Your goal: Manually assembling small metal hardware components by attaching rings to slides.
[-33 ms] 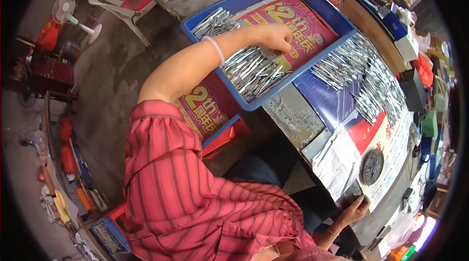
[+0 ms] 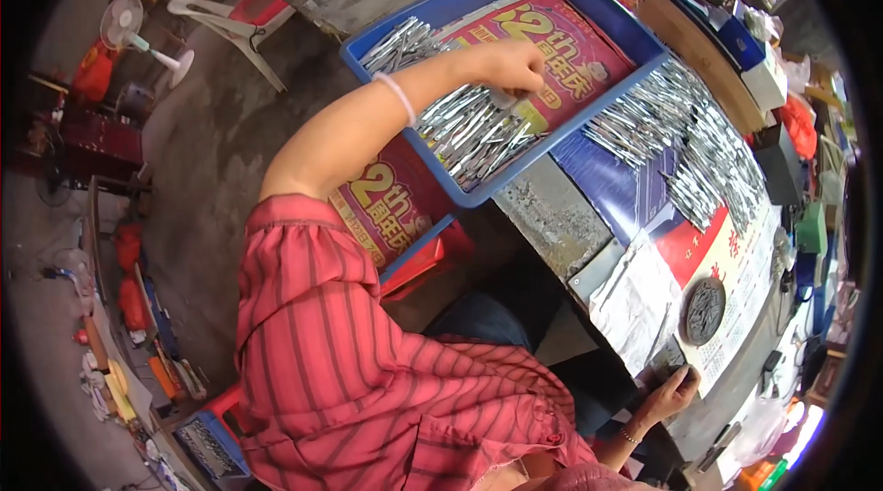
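Note:
My left hand (image 2: 513, 66) is closed, knuckles up, over a blue plastic tray (image 2: 570, 130). Its fingertips are hidden, so what they hold, if anything, cannot be made out. Beneath and beside it, many thin silvery metal pieces (image 2: 474, 137) lie on a red and yellow printed sheet (image 2: 561, 59) lining the tray. Down at the table's near edge, my right hand (image 2: 673, 392) has thumb and fingers pressed together, beside some papers. Whatever sits in that pinch is too small to tell. A round dark dish (image 2: 705, 312) with a patterned or filled top lies just beyond it.
More silvery pieces (image 2: 708, 174) are heaped on the table right of the tray. White crumpled paper (image 2: 635, 302) covers the near table corner. A long cardboard box (image 2: 704, 59) borders the far right. A pale plastic chair (image 2: 225, 17) and a fan (image 2: 124, 22) stand at left.
My left hand has shifted very slightly left and away from me over the tray, still closed. My right hand stays at the table edge with its fingers pressed together.

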The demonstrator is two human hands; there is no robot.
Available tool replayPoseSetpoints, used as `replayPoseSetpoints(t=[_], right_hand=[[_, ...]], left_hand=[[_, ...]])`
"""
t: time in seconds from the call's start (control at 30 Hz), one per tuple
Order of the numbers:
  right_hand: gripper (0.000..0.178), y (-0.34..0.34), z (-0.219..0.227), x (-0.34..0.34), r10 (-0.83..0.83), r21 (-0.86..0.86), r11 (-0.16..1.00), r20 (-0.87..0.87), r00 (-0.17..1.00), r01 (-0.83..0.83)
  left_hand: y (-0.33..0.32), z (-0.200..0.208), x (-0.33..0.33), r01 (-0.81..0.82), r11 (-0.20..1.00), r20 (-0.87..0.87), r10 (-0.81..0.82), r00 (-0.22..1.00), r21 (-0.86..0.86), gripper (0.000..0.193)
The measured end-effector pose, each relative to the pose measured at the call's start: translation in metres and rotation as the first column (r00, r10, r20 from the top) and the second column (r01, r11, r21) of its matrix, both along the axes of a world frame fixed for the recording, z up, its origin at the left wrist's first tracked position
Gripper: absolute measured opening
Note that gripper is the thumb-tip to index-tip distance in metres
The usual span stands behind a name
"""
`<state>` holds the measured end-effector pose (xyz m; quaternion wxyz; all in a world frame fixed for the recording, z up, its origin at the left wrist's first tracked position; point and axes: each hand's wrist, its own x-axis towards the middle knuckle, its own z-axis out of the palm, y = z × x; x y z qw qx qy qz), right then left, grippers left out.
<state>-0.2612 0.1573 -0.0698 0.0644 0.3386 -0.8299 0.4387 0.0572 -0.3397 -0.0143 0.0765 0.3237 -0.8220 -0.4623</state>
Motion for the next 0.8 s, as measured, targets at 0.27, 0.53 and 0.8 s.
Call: replayPoseSetpoints(t=[0.27, 0.53, 0.8], right_hand=[[0.013, 0.005, -0.003, -0.014, 0.066, -0.050, 0.997, 0.125, 0.990, -0.060], [0.029, -0.052, 0.041, -0.070, 0.364, 0.379, 0.875, -0.103, 0.926, -0.302], [0.013, -0.090, 0.046, -0.073, 0.391, 0.607, 0.763, -0.158, 0.907, -0.224]], left_hand=[[0.071, 0.070, 0.034, -0.421, 0.894, -0.585, 0.261, 0.768, -0.154, 0.011], [0.279, 0.052, -0.008, -0.043, 0.864, -0.524, 0.343, 0.779, 0.502, 0.015], [0.351, 0.015, -0.049, 0.126, 0.672, -0.413, 0.286, 0.865, 0.729, 0.019]])
